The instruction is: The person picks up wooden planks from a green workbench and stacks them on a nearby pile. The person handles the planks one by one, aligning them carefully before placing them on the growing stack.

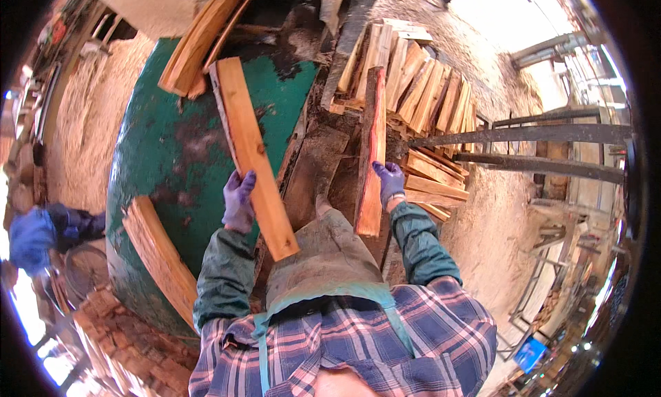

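My left hand (239, 203), in a purple glove, grips the edge of a pale split wooden slab (249, 145) that slants across the view. In my right hand (390, 180), gloved alike, is a second slab (374, 149), narrower and reddish along one side with dark bark, held nearly upright in the picture. The two slabs are apart, one on each side of my grey-brown apron (323, 252). Beneath the left slab spreads a worn green metal surface (186, 121) with dark stains. My fingers are closed on both pieces.
More split slabs lie on the green surface, one at the lower left (162, 256) and a pair at the top (200, 42). A stack of split wood (420, 84) stands at the far right, beside dark metal bars (551, 133). Sawdust (496, 225) covers the floor.
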The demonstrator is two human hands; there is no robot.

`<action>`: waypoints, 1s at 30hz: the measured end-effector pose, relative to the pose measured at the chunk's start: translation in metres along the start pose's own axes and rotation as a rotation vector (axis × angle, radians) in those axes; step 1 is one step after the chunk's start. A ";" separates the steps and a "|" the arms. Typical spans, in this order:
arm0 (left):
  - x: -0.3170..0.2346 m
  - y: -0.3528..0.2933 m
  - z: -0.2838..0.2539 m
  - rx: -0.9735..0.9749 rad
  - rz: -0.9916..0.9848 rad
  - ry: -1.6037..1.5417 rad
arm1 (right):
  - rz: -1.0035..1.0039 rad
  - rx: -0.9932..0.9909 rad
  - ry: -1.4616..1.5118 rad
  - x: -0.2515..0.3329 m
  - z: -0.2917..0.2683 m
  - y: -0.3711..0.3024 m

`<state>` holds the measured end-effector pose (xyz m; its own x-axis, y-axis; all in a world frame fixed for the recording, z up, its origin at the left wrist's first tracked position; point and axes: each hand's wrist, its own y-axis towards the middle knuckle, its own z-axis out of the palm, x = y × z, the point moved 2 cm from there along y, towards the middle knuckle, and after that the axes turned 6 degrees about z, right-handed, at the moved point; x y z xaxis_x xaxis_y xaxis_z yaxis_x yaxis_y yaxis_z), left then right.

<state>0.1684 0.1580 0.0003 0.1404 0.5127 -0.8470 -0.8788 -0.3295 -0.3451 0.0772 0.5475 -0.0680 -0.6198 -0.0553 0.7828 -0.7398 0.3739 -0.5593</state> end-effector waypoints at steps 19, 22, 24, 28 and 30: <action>0.005 0.065 0.054 0.389 -0.249 0.631 | 0.540 1.375 0.234 0.037 0.062 0.025; 0.006 0.062 0.095 0.413 -0.245 0.529 | 0.808 1.498 0.551 0.010 0.086 -0.087; 0.016 0.059 0.111 0.464 -0.237 0.516 | 0.869 1.285 0.779 -0.012 0.103 -0.143; 0.023 0.030 0.142 0.567 -0.081 0.553 | 0.841 0.968 0.929 -0.040 0.100 -0.174; 0.031 0.010 0.145 0.662 -0.033 0.634 | 0.771 1.041 0.951 -0.025 0.072 -0.168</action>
<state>0.0979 0.2852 0.0290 0.2222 -0.0820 -0.9716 -0.9243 0.2994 -0.2366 0.1984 0.4196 -0.0136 -0.8250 0.5553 -0.1048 -0.4376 -0.7451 -0.5034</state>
